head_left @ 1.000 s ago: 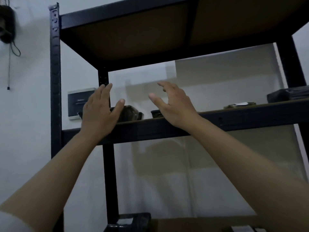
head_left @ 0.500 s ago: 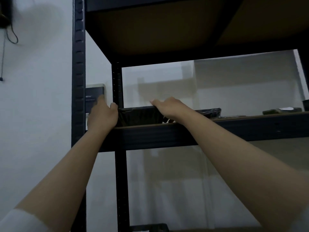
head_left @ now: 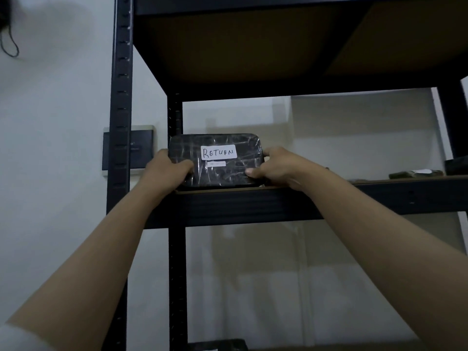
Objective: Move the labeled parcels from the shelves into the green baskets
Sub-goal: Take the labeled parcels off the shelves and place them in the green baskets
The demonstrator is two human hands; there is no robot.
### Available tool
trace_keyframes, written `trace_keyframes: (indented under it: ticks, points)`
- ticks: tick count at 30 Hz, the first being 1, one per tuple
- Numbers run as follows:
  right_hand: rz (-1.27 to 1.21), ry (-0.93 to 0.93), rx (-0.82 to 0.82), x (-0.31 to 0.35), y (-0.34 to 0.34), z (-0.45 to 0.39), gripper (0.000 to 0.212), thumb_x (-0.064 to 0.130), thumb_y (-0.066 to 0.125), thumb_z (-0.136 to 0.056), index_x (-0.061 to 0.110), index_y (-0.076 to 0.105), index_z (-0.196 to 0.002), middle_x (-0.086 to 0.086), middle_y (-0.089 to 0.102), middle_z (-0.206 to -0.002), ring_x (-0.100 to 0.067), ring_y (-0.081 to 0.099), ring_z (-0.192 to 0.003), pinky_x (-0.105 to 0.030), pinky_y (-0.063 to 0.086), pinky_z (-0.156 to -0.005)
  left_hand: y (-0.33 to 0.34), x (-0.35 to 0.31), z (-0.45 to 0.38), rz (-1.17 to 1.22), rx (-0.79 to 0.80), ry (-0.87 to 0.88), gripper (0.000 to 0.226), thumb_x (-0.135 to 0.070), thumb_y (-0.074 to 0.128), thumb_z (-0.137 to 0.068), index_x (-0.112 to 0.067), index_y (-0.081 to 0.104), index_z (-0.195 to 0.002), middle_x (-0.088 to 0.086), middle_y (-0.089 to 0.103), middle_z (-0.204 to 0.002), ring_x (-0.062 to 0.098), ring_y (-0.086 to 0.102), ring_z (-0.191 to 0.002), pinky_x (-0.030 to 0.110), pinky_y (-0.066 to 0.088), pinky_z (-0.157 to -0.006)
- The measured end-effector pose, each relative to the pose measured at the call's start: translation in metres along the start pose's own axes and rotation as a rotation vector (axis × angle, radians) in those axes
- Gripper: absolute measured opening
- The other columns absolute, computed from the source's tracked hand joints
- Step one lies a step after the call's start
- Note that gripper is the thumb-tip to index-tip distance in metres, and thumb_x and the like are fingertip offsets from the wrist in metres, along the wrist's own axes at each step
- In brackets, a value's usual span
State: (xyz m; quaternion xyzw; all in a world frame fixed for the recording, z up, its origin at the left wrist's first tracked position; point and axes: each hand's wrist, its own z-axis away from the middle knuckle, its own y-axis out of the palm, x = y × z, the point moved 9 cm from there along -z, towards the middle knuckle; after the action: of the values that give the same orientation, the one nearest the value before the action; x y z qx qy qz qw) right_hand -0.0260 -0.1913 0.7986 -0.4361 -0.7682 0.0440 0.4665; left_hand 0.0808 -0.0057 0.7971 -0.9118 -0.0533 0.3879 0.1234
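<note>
Parcel, flat black plastic-wrapped with white handwritten RETURN label [head_left: 216,160], tipped up at the dark metal shelf [head_left: 278,201] edge. My left hand [head_left: 164,171] and right hand [head_left: 276,165] pinch its ends. I'd judge the transfer barely begun; green baskets out of view, further items at far right indistinct.

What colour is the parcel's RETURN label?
White, with dark handwriting, on the black wrapped parcel; the head view shows it.
</note>
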Motion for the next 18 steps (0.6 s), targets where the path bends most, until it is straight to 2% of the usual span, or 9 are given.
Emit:
trace_keyframes:
  ticks: [2, 5, 7, 11, 14, 16, 18]
  points:
    - [-0.039, -0.024, -0.007, 0.004, -0.003, 0.006, 0.009, 0.01, 0.062, -0.087, 0.018, 0.059, -0.09, 0.001, 0.059, -0.092, -0.016, 0.058, -0.089, -0.027, 0.047, -0.085, 0.002, -0.004, 0.003, -0.004, 0.012, 0.016, 0.034, -0.019, 0.058, -0.081, -0.012, 0.053, -0.114, 0.007, 0.063, -0.106, 0.026, 0.061, -0.097, 0.042, 0.048, -0.093]
    - [-0.068, -0.074, -0.047, 0.009, -0.011, 0.013, 0.027, 0.011, 0.059, -0.089, 0.013, 0.053, -0.115, 0.003, 0.055, -0.095, -0.012, 0.052, -0.086, -0.021, 0.041, -0.074, 0.004, -0.012, 0.007, 0.016, 0.006, 0.06, 0.031, -0.017, 0.059, -0.081, -0.015, 0.053, -0.112, 0.006, 0.063, -0.106, 0.024, 0.06, -0.098, 0.037, 0.047, -0.091]
    - [-0.079, -0.108, -0.081, 0.01, -0.019, 0.019, 0.033, 0.011, 0.059, -0.089, 0.013, 0.05, -0.12, 0.003, 0.055, -0.098, -0.012, 0.052, -0.089, -0.02, 0.039, -0.075, 0.006, -0.019, 0.012, 0.045, 0.001, 0.1, 0.033, -0.016, 0.059, -0.081, -0.018, 0.052, -0.113, 0.006, 0.063, -0.11, 0.023, 0.059, -0.099, 0.036, 0.046, -0.091]
    - [-0.079, -0.17, -0.131, 0.011, -0.037, 0.038, 0.041, 0.013, 0.059, -0.089, 0.015, 0.044, -0.127, 0.004, 0.054, -0.105, -0.012, 0.052, -0.098, -0.024, 0.04, -0.085, 0.01, -0.034, 0.031, 0.106, -0.013, 0.169, 0.066, -0.016, 0.062, -0.08, -0.025, 0.032, -0.138, 0.003, 0.059, -0.122, 0.023, 0.057, -0.109, 0.046, 0.045, -0.099]
    - [-0.101, -0.203, -0.136, 0.01, -0.056, 0.057, 0.039, 0.016, 0.059, -0.089, 0.016, 0.045, -0.126, 0.006, 0.057, -0.103, -0.014, 0.054, -0.102, -0.028, 0.044, -0.094, 0.012, -0.054, 0.052, 0.146, -0.035, 0.203, 0.073, -0.017, 0.063, -0.08, -0.029, 0.026, -0.142, 0.004, 0.057, -0.126, 0.024, 0.056, -0.112, 0.047, 0.044, -0.101]
    - [-0.133, -0.228, -0.149, 0.006, -0.074, 0.075, 0.036, 0.018, 0.057, -0.091, 0.017, 0.047, -0.125, 0.01, 0.056, -0.095, -0.011, 0.056, -0.097, -0.024, 0.046, -0.089, 0.02, -0.073, 0.07, 0.168, -0.032, 0.229, 0.073, -0.014, 0.062, -0.082, -0.027, 0.024, -0.144, 0.003, 0.057, -0.126, 0.022, 0.056, -0.112, 0.043, 0.045, -0.101]
    - [-0.162, -0.247, -0.171, -0.001, -0.095, 0.096, 0.037, 0.021, 0.054, -0.092, 0.019, 0.046, -0.128, 0.014, 0.055, -0.09, -0.004, 0.056, -0.088, -0.016, 0.046, -0.079, 0.033, -0.089, 0.092, 0.203, -0.025, 0.258, 0.071, -0.009, 0.06, -0.084, -0.025, 0.025, -0.143, 0.0, 0.057, -0.119, 0.018, 0.057, -0.106, 0.033, 0.047, -0.092]
